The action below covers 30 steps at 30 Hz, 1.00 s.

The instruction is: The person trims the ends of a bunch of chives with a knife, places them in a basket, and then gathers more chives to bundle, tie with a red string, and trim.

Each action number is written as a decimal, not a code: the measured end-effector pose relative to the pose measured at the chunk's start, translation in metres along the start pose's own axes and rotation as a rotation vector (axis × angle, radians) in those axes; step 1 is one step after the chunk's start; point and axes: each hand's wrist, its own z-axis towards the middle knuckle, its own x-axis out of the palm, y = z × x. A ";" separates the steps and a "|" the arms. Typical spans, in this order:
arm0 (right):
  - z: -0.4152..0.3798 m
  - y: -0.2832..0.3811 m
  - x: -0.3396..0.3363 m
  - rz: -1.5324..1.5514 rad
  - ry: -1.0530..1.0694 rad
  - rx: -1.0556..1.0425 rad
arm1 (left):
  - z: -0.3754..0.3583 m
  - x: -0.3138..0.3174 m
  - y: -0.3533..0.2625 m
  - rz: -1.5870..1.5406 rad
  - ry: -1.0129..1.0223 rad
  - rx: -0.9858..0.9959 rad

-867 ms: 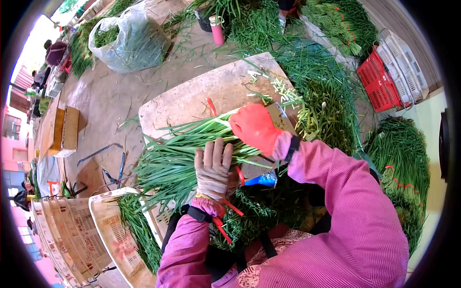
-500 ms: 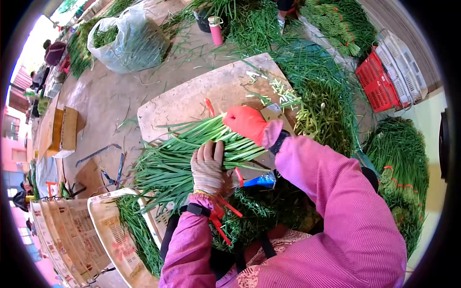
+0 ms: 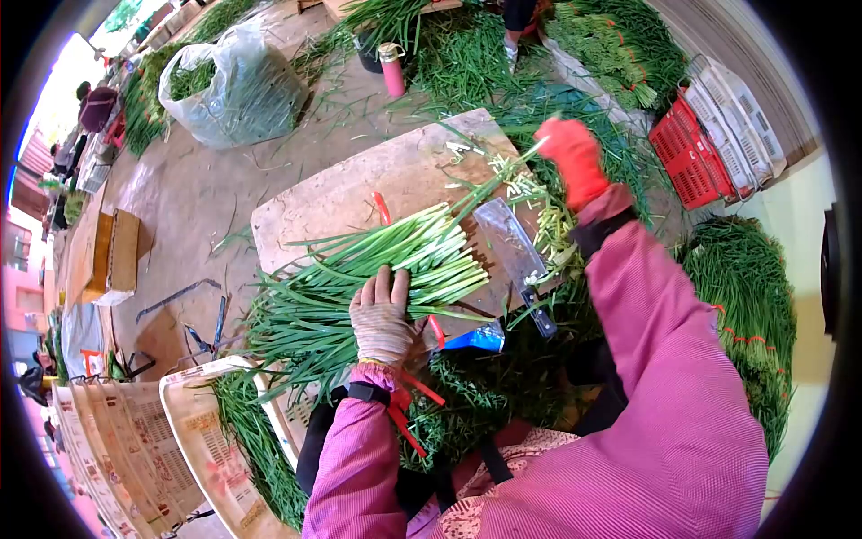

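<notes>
A bundle of green chives (image 3: 359, 269) with pale cut ends lies across a worn board (image 3: 323, 202). My left hand (image 3: 382, 314), in a striped off-white glove, rests over the bundle with its fingers curled onto the stalks; the thumb is hidden. Beyond the pale ends, my right hand (image 3: 573, 162), in a red glove, is raised and closed on a few thin chive stalks (image 3: 503, 180) that trail back toward the bundle. A wide-bladed knife (image 3: 510, 238) lies on the board's right side, its black handle toward me. Pale trimmings (image 3: 516, 184) are scattered at the far corner.
Red ties (image 3: 416, 395) hang by my left wrist. A blue packet (image 3: 480, 338) lies at the board's near edge. Crates (image 3: 215, 431) holding greens stand left; a plastic bag (image 3: 238, 90) and pink bottle (image 3: 392, 70) stand beyond. Tied bundles (image 3: 745, 305) and a red crate (image 3: 691, 148) are right.
My right hand has moved right and away from the bundle, drawing out a few stalks. The knife now shows fully. My left hand stays on the bundle.
</notes>
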 end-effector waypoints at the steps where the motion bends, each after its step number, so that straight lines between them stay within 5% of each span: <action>1: 0.004 -0.010 -0.020 0.400 -0.103 0.727 | 0.000 0.001 0.000 0.003 -0.016 0.010; 2: 0.023 -0.015 -0.059 -0.001 0.038 0.816 | -0.001 0.002 0.000 0.000 -0.019 0.010; 3: 0.017 -0.029 -0.071 -0.005 0.036 0.813 | -0.002 0.003 0.000 0.003 -0.026 0.009; 5: 0.016 -0.043 -0.086 -0.906 0.110 0.239 | -0.002 0.002 -0.001 0.005 -0.037 0.008; 6: 0.012 -0.046 -0.081 -0.908 0.109 0.237 | -0.003 0.003 -0.002 0.012 -0.031 0.006; 8: 0.023 0.001 -0.059 -0.248 0.216 0.279 | -0.004 0.005 -0.001 0.016 -0.013 0.003; 9: 0.028 0.036 -0.043 0.159 0.392 0.536 | -0.004 0.005 -0.001 0.021 -0.007 0.004; 11: 0.027 0.103 -0.012 0.526 0.526 0.602 | -0.004 0.004 -0.001 0.025 0.007 -0.005; 13: 0.016 0.138 0.028 0.297 0.575 0.265 | -0.004 0.005 -0.002 0.037 0.011 -0.006; 14: 0.009 0.145 0.050 0.299 0.575 0.266 | -0.004 0.006 -0.002 0.042 0.012 -0.006; 16: 0.001 0.153 0.077 0.115 0.811 0.024 | -0.006 0.007 -0.002 0.036 0.000 -0.007; 20: 0.013 0.133 0.062 -0.212 0.532 -0.224 | -0.010 0.010 -0.002 0.036 -0.040 -0.026; 22: 0.037 0.099 0.019 -0.227 0.411 -0.020 | -0.011 0.016 0.000 0.022 -0.062 -0.025; 24: 0.041 0.031 -0.032 -0.453 0.216 -0.139 | -0.012 0.016 0.000 0.000 -0.112 -0.026; 27: 0.043 -0.036 -0.117 -0.772 0.261 0.415 | -0.014 0.018 0.000 0.004 -0.158 -0.005; 29: 0.019 -0.084 -0.158 -0.925 0.424 0.367 | -0.016 0.023 -0.002 0.011 -0.184 0.007; 30: 0.009 -0.087 -0.162 -1.008 0.321 0.189 | -0.017 0.024 -0.002 0.018 -0.206 0.020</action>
